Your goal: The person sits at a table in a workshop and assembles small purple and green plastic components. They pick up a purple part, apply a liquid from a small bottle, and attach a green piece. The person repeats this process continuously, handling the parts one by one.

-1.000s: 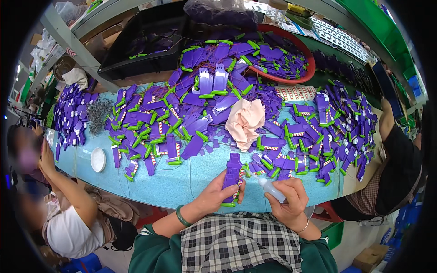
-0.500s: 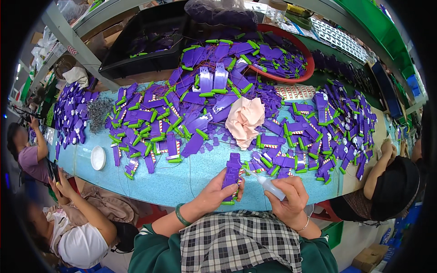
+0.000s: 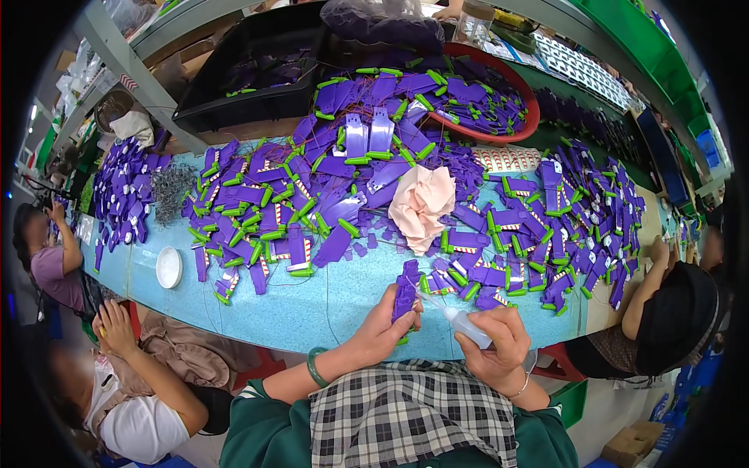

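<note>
Close in front of my body, my left hand (image 3: 384, 331) grips a purple plastic part (image 3: 406, 287) that has a bit of green at its lower end. The part is held up at a slant, with its narrow side toward me. My right hand (image 3: 497, 341) is closed around a small translucent squeeze bottle (image 3: 468, 326) with a thin nozzle. That nozzle points left, with its tip at or very near the purple part; actual contact cannot be made out. Beyond my hands lies a crumpled pink cloth (image 3: 421, 209).
Heaps of purple and green parts (image 3: 257, 210) cover much of the blue table (image 3: 257, 318). A white round dish (image 3: 168, 267) sits at the left. Farther back are a red basin (image 3: 524, 101) and a black bin (image 3: 234, 109). Co-workers sit at both sides.
My left hand has turned the purple part from its broad face to its narrow side and shifted slightly right. The bottle stays almost in place. The left co-worker's hands have moved.
</note>
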`<state>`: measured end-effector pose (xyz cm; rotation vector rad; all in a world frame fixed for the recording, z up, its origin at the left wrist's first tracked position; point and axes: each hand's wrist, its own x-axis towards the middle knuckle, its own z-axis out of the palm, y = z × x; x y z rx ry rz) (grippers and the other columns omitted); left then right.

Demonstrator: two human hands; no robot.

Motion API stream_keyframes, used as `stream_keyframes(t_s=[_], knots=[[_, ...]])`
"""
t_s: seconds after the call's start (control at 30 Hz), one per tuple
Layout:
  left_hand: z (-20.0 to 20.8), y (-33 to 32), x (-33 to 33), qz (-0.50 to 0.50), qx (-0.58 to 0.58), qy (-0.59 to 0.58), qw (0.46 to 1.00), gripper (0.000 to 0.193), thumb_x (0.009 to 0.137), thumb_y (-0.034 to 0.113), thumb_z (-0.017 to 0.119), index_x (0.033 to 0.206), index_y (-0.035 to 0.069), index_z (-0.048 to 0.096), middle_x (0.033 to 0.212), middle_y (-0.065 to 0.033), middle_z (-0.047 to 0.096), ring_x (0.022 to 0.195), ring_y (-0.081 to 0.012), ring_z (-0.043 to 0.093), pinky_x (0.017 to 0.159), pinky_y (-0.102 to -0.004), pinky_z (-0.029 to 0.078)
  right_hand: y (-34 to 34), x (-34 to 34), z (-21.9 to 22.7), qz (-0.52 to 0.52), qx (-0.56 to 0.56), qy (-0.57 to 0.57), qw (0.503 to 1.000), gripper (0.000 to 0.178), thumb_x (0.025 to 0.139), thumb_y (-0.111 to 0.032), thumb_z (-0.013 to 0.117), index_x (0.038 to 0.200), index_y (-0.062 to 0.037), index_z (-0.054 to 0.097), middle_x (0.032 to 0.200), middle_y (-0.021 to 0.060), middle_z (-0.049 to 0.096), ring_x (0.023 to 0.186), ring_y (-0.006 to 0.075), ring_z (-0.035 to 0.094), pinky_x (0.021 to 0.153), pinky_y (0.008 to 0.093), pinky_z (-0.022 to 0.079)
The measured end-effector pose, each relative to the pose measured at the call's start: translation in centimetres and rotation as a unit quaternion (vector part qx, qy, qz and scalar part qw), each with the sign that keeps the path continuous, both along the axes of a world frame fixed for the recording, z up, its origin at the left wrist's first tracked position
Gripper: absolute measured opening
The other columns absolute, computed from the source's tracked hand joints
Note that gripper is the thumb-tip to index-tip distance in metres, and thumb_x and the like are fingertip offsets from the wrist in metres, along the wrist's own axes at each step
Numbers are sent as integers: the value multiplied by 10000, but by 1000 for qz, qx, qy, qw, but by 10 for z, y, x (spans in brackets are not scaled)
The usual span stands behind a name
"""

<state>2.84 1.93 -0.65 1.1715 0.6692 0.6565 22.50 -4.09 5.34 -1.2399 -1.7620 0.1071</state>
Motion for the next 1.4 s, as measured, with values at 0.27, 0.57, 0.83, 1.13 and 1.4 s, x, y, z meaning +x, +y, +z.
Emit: stream_keyframes(t_s=[0.27, 0.57, 0.83, 1.13, 1.4], knots=[[-1, -1, -1, 3, 38, 37, 999, 269, 985, 112, 459, 1221, 17, 372, 977, -59, 526, 891, -117, 522, 812, -279, 443, 0, -1, -1, -1, 2, 4, 1000, 420, 640, -15, 821, 1018, -11, 639, 819, 107, 593, 620, 197, 578, 500, 289, 448], [0, 6, -4, 14, -90, -103, 991, 313, 965, 184, 522, 1206, 22, 405, 965, -87, 563, 865, -170, 571, 774, -329, 474, -3, 0, -1, 11, 1, 17, 1000, 397, 649, -20, 816, 1006, -12, 642, 828, 108, 604, 642, 198, 579, 516, 287, 452], [7, 13, -6, 24, -136, -181, 974, 320, 955, 215, 545, 1191, 33, 428, 932, -91, 569, 843, -183, 580, 772, -340, 480, -4, -2, 0, 7, -40, 15, 999, 365, 651, -25, 793, 974, -34, 623, 820, 99, 607, 673, 212, 582, 580, 304, 464], [3, 12, -8, -5, -81, -167, 983, 372, 974, 168, 499, 1277, 16, 346, 958, -85, 550, 867, -162, 552, 801, -327, 464, -3, -2, -2, 17, -44, 16, 999, 368, 649, -17, 794, 977, -28, 629, 822, 99, 612, 663, 210, 582, 574, 301, 459], [-1, 9, -7, 26, -18, -113, 993, 460, 962, 132, 501, 1351, 15, 284, 1099, -96, 513, 923, -170, 555, 844, -339, 463, -5, -1, 1, 15, -24, 16, 999, 373, 652, -27, 809, 986, -22, 644, 811, 100, 604, 633, 198, 585, 526, 290, 456]])
